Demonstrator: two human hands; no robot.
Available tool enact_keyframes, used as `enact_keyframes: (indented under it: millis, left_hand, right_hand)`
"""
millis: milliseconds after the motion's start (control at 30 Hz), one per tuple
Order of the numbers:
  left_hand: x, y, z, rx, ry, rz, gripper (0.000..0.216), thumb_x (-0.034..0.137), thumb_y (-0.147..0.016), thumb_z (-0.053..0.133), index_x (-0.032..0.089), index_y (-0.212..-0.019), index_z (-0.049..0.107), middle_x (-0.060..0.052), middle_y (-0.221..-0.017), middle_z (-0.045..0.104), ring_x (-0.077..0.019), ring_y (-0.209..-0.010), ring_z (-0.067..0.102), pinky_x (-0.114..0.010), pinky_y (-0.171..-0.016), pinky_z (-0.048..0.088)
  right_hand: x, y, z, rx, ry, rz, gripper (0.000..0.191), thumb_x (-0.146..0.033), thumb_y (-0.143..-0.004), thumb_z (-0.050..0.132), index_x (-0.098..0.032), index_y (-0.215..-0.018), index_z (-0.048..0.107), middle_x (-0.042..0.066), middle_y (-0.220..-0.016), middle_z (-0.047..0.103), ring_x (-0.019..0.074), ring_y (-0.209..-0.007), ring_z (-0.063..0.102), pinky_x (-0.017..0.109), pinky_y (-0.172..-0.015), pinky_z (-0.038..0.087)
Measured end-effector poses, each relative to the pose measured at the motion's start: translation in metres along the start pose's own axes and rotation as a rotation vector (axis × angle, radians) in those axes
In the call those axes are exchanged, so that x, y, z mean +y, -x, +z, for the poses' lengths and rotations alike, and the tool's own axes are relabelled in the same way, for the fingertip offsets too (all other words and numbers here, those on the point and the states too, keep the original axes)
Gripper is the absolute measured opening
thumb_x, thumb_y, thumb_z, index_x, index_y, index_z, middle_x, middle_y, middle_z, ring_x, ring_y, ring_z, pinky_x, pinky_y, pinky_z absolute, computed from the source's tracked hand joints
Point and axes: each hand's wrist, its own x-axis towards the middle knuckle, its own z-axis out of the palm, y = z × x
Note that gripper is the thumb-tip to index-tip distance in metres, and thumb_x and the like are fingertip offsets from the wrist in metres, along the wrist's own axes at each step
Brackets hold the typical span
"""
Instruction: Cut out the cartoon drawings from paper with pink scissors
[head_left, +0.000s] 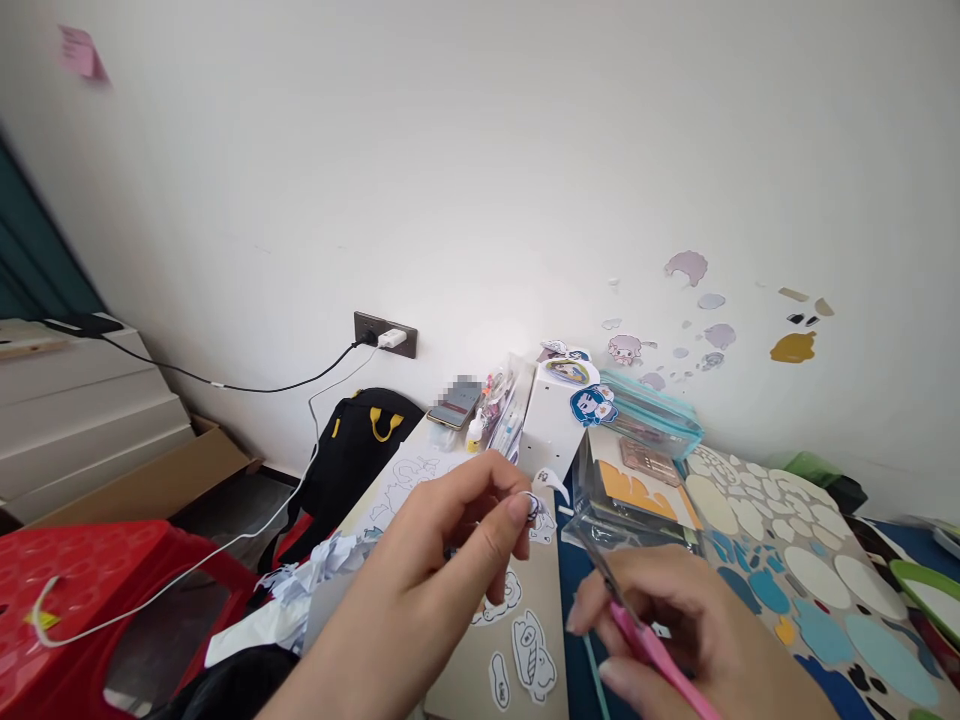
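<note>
Far left: red plastic stool (90, 580), white cable (187, 570) draped over it.
L hand (435, 570): fingertips pinched shut on small white paper cutout (534, 506), raised above desk's left edge for trimming.
Below: tan card w/ outlined stickers (525, 650).
R hand (675, 630): closed round pink-handled scissors (637, 630), blades aimed at cutout.
Right: cut-out foam sheet (810, 560).

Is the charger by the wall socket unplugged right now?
No, the white charger sits plugged into the dark wall socket, with its black cable trailing off to the left.
</note>
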Motion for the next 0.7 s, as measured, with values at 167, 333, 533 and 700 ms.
enact_keyframes:
  millis: [167,333,533,700]
  left_hand:
    - [-0.002,0.0,0.005,0.005,-0.176,0.027,0.032,0.044,-0.098,0.038,0.022,-0.077,0.048,0.004,-0.068,0.048,-0.0138,-0.063,0.046,-0.025,-0.06,0.036]
    - [0.003,-0.002,0.008,-0.061,-0.294,0.049,0.031,0.042,-0.098,0.035,0.023,-0.076,0.046,0.005,-0.061,0.045,-0.0146,-0.057,0.043,-0.026,-0.055,0.033]
    - [0.003,-0.003,0.01,-0.089,-0.406,0.071,0.03,0.039,-0.098,0.038,0.022,-0.075,0.049,0.004,-0.062,0.048,-0.0152,-0.058,0.045,-0.027,-0.055,0.033]
    - [0.002,-0.002,0.01,-0.081,-0.505,0.085,0.028,0.032,-0.098,0.039,0.022,-0.073,0.048,0.005,-0.066,0.051,-0.0142,-0.061,0.046,-0.026,-0.058,0.034]
  right_hand:
    - [-0.01,-0.008,0.019,0.35,-0.213,-0.381,0.026,-0.01,-0.075,0.06,-0.032,-0.086,0.069,-0.003,-0.082,0.059,0.0085,-0.048,0.048,0.019,-0.044,0.042]
    - [-0.018,-0.021,0.052,0.56,-0.148,-0.371,0.019,-0.012,-0.078,0.063,-0.028,-0.088,0.065,0.001,-0.09,0.063,0.0154,-0.066,0.061,0.019,-0.039,0.036]
    - [-0.015,-0.023,0.046,0.432,-0.132,-0.311,0.008,-0.015,-0.079,0.059,-0.022,-0.08,0.059,0.0,-0.08,0.059,0.0132,-0.057,0.054,0.021,-0.042,0.039]
    - [-0.012,-0.025,0.044,0.418,0.009,-0.319,0.009,-0.015,-0.082,0.056,-0.022,-0.076,0.054,0.0,-0.073,0.056,0.0143,-0.059,0.053,0.021,-0.048,0.042]
